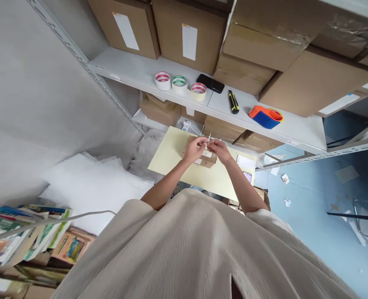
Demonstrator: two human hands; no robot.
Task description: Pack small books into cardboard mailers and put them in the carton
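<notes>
Both hands meet over a small brown cardboard box (211,161), which lies on a pale yellow tabletop (162,155) and has white labels on it. A small white strip (209,136), too small to identify, sticks up between the fingertips. My left hand (195,149) pinches it from the left, fingers closed. From the right, my right hand (219,150) has its thumb and fingers pressed together at the same strip. The hands cover part of the box's top.
Along the shelf (217,104) above the table lie tape rolls (180,84), a black phone (210,83), a yellow-black utility knife (233,102) and an orange-blue tape dispenser (265,117). Cardboard boxes (188,41) stand behind them. Another phone (247,177) lies at the table's right; books (22,232) sit lower left.
</notes>
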